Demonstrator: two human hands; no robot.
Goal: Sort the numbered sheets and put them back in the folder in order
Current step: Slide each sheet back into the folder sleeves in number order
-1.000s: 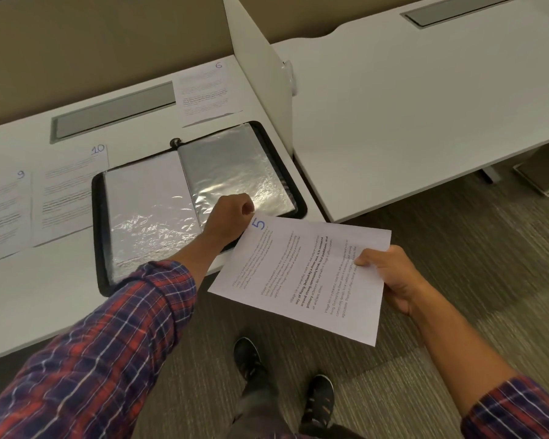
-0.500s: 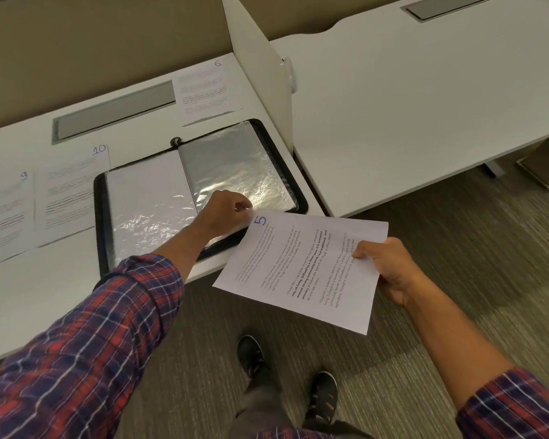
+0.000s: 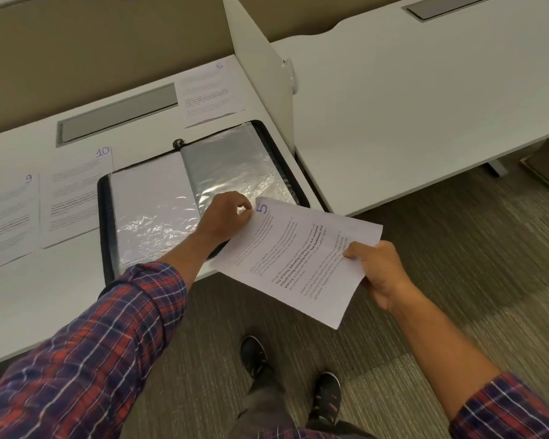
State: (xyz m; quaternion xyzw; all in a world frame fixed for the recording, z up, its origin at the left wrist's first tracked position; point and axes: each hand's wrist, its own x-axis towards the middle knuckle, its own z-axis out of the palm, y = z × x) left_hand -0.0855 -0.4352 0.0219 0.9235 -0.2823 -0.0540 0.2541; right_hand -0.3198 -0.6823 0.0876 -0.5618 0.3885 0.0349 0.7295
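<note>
Left hand [image 3: 227,217], fingers curled, pinched the near edge of the right-hand sleeve [image 3: 235,166] of the open folder [image 3: 105,223]; its fingertips touched the numbered corner of sheet 5 [image 3: 298,264]. Right hand [image 3: 381,274] gripped the opposite edge of sheet 5, thumb on top and fingers beneath. The sheet was held tilted, mostly over the carpet [image 3: 457,280] in front of the desk [image 3: 29,312], with only its numbered corner reaching over the folder's near right corner. The folder lay flat on the desk, black rim showing, the left-hand sleeve [image 3: 152,201] pale and the right-hand one silvery and wrinkled. Sheet 6 [image 3: 210,90] lay just behind the folder. Sheet 10 [image 3: 73,198] lay just left of it, with sheet 9 [image 3: 7,217] beside that. A white divider panel [image 3: 257,68] stood between this desk and a second desk [image 3: 425,106].
</note>
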